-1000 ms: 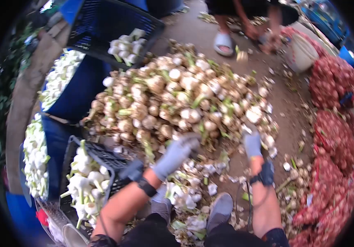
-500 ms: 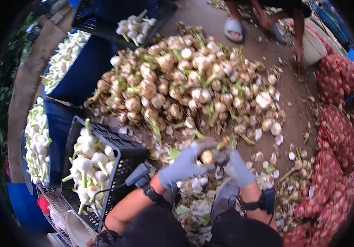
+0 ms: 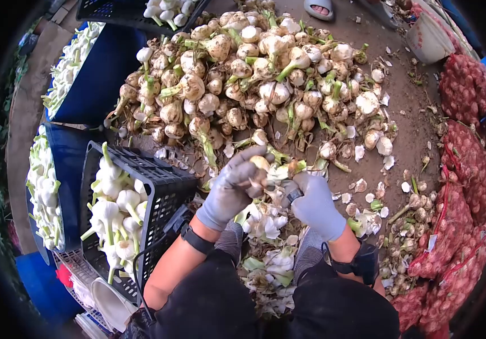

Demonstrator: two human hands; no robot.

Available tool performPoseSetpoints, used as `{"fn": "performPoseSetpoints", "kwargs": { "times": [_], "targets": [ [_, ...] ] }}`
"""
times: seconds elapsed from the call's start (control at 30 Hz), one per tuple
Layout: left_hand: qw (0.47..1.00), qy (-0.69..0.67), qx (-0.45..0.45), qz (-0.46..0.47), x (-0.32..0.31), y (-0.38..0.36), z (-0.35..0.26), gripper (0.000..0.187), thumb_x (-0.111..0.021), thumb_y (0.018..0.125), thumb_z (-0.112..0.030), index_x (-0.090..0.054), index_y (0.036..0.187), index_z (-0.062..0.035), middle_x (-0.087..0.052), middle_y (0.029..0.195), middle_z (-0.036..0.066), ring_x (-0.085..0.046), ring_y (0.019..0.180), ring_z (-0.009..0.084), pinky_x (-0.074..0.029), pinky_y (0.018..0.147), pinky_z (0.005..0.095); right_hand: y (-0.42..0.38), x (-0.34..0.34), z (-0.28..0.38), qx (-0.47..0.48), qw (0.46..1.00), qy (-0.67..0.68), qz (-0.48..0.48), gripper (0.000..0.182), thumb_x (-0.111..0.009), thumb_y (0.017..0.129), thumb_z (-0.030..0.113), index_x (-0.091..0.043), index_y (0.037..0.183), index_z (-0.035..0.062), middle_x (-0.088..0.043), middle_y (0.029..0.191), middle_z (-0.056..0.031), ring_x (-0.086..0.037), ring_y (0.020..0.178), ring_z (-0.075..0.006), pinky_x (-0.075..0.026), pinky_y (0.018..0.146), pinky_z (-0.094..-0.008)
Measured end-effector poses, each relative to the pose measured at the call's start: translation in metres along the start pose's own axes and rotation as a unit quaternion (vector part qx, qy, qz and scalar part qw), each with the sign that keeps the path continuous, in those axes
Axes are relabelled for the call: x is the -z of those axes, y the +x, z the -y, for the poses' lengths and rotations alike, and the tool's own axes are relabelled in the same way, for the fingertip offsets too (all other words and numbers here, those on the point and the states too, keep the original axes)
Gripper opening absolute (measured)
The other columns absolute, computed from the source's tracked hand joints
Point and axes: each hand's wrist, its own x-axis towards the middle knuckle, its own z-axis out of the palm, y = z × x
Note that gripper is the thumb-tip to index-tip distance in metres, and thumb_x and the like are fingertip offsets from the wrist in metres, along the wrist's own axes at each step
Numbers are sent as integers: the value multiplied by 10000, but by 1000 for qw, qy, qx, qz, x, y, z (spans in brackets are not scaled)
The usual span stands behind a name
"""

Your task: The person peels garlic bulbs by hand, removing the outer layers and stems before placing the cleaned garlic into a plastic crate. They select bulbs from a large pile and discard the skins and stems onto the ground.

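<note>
My left hand (image 3: 225,195), in a dirty grey glove, is closed around a garlic bulb (image 3: 260,164), whose pale round side shows between the fingers. My right hand (image 3: 317,208), gloved too, is closed just to the right of it. A small dark object (image 3: 294,195) shows at its fingertips; its kind cannot be made out. Ahead of both hands lies a big heap of soil-stained garlic (image 3: 243,85) with green stems. Peeled skins (image 3: 265,220) are scattered below my hands and between my shoes.
A black crate (image 3: 169,183) with white cleaned garlic (image 3: 116,209) stands at my left. Beyond it are blue containers (image 3: 76,175) full of garlic. Red mesh sacks (image 3: 463,169) line the right side. Another person's sandalled foot (image 3: 319,9) is at the top, near a whitish bucket (image 3: 430,38).
My hands have moved slightly apart, and the left has turned, its fingers now raised around the bulb. The view has shifted, so the other person's hands have left the frame.
</note>
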Motion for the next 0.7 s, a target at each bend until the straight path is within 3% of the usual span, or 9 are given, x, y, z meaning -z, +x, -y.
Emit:
{"fn": "performPoseSetpoints", "kwargs": {
  "times": [0.07, 0.17, 0.33, 0.47, 0.53, 0.6, 0.63, 0.67, 0.7],
  "targets": [
    [1000, 11, 8, 13, 3, 1, 0, 519, -724, 827, -74, -518, 1302, -42, -618, 1157, 45, -624, 915, 128, -521, 768, 253, -3, -11, -5, -19, 999, 14, -28, 241, -606, 926, 191, -573, 790, -6, -559, 619, -134, -609, 621, -215, -453, 549, -409],
    [970, 234, -58, -19, -11, 2, 8, 527, -749, 796, -51, -550, 1285, -61, -561, 1309, 82, -558, 1146, 176, -468, 947, 304, 0, -4, -4, -140, 902, 409, 17, 180, -613, 923, 122, -610, 1001, -41, -654, 909, -55, -581, 794, -108, -489, 710, -286],
    [898, 427, -101, 32, -2, 2, 8, 502, -785, 737, 2, -609, 1203, -55, -546, 1335, 97, -504, 1254, 211, -419, 1048, 345, 4, 1, 3, -114, 857, 503, -9, 261, -576, 908, 13, -601, 1163, -38, -658, 938, -32, -591, 812, -83, -496, 742, -215],
    [956, 286, -61, -12, -2, -3, 12, 545, -803, 708, 21, -607, 1211, -56, -550, 1334, 111, -504, 1261, 235, -422, 1055, 373, 6, -3, -9, -152, 881, 449, 5, 189, -639, 861, 29, -646, 1037, -43, -666, 831, -33, -567, 642, -115, -487, 594, -284],
    [963, 266, -48, -16, 4, -6, 14, 528, -770, 768, -25, -574, 1256, -61, -552, 1330, 115, -523, 1240, 237, -450, 1025, 371, 6, -17, -27, -162, 963, 214, -7, 187, -599, 851, 23, -637, 1022, -44, -614, 745, -24, -532, 624, -63, -447, 575, -243],
    [992, 126, -19, -25, 8, -7, 15, 520, -704, 868, -169, -499, 1337, -75, -555, 1323, 114, -588, 1118, 220, -480, 971, 348, 4, -2, 7, -186, 975, 124, 5, 154, -629, 815, 23, -626, 959, -33, -609, 737, -67, -567, 610, -144, -449, 565, -309],
    [994, 97, -40, -10, 10, -5, 20, 538, -628, 922, -217, -424, 1396, -63, -561, 1286, 79, -610, 992, 156, -518, 792, 256, 2, -14, -9, -31, 996, -2, -80, 155, -641, 798, 25, -621, 945, -22, -608, 771, -88, -585, 645, -200, -458, 590, -339],
    [994, 98, -41, -11, 6, -5, 21, 538, -628, 922, -217, -424, 1396, -63, -561, 1286, 79, -610, 992, 156, -518, 792, 256, 2, -18, -8, 125, 971, -128, -160, 159, -653, 781, 27, -617, 931, -12, -607, 804, -110, -603, 681, -257, -467, 615, -369],
    [998, 55, -21, -36, 0, -5, 20, 586, -630, 922, -232, -382, 1428, -71, -566, 1273, 79, -610, 983, 153, -520, 781, 257, 0, -15, -3, 146, 967, -136, -160, 178, -662, 717, 55, -622, 861, -41, -605, 877, -192, -577, 798, -416, -475, 734, -476]
  ]
}}
